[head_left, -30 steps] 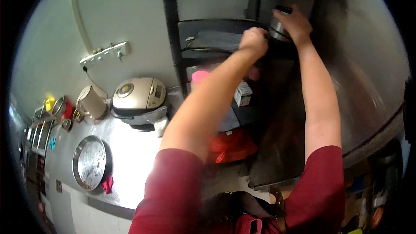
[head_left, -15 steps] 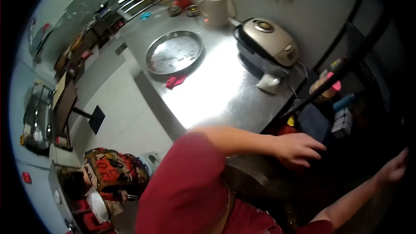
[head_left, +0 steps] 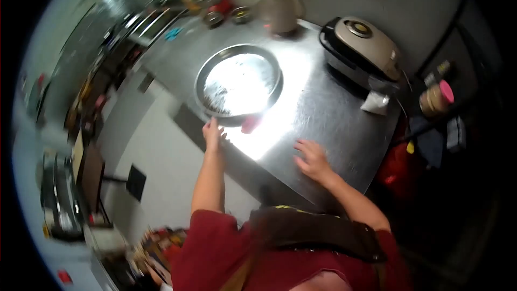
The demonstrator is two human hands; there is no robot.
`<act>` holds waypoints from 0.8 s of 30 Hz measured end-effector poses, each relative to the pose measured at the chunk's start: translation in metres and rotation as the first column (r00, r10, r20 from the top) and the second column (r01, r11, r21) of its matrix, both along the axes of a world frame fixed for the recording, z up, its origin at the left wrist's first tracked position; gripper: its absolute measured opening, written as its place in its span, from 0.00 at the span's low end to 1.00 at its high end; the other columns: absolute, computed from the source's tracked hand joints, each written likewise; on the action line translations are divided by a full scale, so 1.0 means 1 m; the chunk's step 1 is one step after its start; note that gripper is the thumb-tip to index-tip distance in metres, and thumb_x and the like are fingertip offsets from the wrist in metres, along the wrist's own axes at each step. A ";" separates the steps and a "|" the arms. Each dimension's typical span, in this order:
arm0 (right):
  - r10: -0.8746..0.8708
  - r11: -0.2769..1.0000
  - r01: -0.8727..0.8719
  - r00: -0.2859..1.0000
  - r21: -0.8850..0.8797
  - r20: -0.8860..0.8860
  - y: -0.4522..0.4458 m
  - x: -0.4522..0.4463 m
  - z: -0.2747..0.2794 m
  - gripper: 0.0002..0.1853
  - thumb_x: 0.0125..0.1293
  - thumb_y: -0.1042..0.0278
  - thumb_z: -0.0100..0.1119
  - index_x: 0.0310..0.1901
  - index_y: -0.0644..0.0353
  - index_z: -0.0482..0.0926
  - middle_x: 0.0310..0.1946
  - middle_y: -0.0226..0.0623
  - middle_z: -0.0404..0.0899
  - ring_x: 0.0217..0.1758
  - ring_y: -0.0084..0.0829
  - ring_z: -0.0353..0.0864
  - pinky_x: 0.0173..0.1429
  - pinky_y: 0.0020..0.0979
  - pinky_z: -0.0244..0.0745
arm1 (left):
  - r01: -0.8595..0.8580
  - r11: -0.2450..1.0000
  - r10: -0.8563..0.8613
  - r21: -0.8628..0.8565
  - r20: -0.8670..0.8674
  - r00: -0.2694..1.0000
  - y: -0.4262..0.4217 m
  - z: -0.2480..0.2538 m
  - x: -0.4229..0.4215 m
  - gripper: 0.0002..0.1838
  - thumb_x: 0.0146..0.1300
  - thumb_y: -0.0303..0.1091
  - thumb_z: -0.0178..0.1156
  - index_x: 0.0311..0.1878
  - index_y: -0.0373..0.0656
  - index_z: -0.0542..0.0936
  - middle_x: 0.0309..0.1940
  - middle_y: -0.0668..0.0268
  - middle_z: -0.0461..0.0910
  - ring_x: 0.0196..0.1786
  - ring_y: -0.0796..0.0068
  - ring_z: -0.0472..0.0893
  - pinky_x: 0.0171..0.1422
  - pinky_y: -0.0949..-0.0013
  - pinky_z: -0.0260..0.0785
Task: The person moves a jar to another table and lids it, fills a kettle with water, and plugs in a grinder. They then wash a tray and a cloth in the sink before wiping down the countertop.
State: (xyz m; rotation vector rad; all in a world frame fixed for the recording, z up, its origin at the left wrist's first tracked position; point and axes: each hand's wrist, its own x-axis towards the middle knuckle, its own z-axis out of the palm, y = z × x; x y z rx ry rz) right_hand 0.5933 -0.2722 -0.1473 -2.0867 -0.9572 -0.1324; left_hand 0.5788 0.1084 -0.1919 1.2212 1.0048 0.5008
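Note:
A wide, shallow round metal tray (head_left: 276,94) lies on the steel table, light glaring off its inside. My left hand (head_left: 214,134) is at its near-left rim, the fingertips closed on the edge; blur hides the exact hold. Just right of that hand, a small pinkish-red cloth (head_left: 250,124) rests against the near side of the tray. My right hand (head_left: 312,160) hovers low over the near part of the table, fingers spread and holding nothing.
A rice cooker (head_left: 366,48) stands at the back right of the steel table (head_left: 339,129), with a white packet (head_left: 376,102) before it. Behind the tray is a beige kettle (head_left: 280,11). A pink-lidded jar (head_left: 436,98) stands right. Another person (head_left: 161,245) is low at left.
Both hands have come from the dark area at the right to the table. My left hand has reached the tray's rim. The view has turned and shifted.

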 end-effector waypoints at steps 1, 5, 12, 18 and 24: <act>-0.003 1.000 0.003 1.000 -0.026 0.003 0.043 0.011 -0.018 0.22 0.56 0.62 0.63 0.52 0.59 0.76 0.57 0.47 0.72 0.62 0.46 0.67 0.64 0.44 0.61 | 0.019 0.996 -0.026 -0.092 -0.068 0.997 0.002 0.025 0.010 0.23 0.64 0.49 0.55 0.50 0.38 0.70 0.37 0.60 0.72 0.32 0.67 0.77 0.27 0.66 0.74; -0.152 0.988 0.149 0.985 -0.038 -0.076 0.191 0.039 -0.048 0.19 0.55 0.56 0.60 0.45 0.58 0.76 0.45 0.41 0.75 0.51 0.43 0.73 0.54 0.46 0.65 | 0.156 0.924 -0.178 -0.349 -0.033 0.983 0.057 -0.011 0.048 0.21 0.66 0.50 0.53 0.50 0.41 0.72 0.37 0.61 0.77 0.31 0.69 0.78 0.20 0.68 0.71; -0.381 0.907 0.381 0.924 -0.182 0.031 0.254 0.065 -0.095 0.13 0.54 0.64 0.61 0.41 0.59 0.76 0.37 0.39 0.73 0.46 0.41 0.71 0.50 0.40 0.66 | 0.181 0.941 -0.236 -0.286 -0.172 0.956 0.078 -0.021 0.073 0.15 0.61 0.27 0.51 0.49 0.29 0.70 0.38 0.52 0.77 0.30 0.64 0.80 0.17 0.67 0.71; 0.004 0.850 0.445 0.530 0.282 -0.848 0.186 0.084 -0.040 0.12 0.61 0.72 0.53 0.46 0.63 0.78 0.34 0.38 0.80 0.34 0.28 0.80 0.42 0.28 0.77 | 0.187 0.802 -0.316 -0.568 -0.136 0.939 0.092 0.001 0.077 0.07 0.58 0.28 0.53 0.35 0.32 0.72 0.27 0.55 0.76 0.19 0.65 0.76 0.13 0.76 0.69; -0.029 0.470 0.762 0.517 0.445 -0.855 0.032 0.070 0.013 0.16 0.58 0.78 0.55 0.49 0.64 0.72 0.41 0.37 0.77 0.42 0.28 0.78 0.47 0.30 0.76 | 0.122 0.779 -0.103 -0.615 0.066 0.992 0.112 -0.014 0.013 0.05 0.55 0.20 0.55 0.35 0.32 0.71 0.32 0.54 0.75 0.31 0.60 0.79 0.34 0.63 0.81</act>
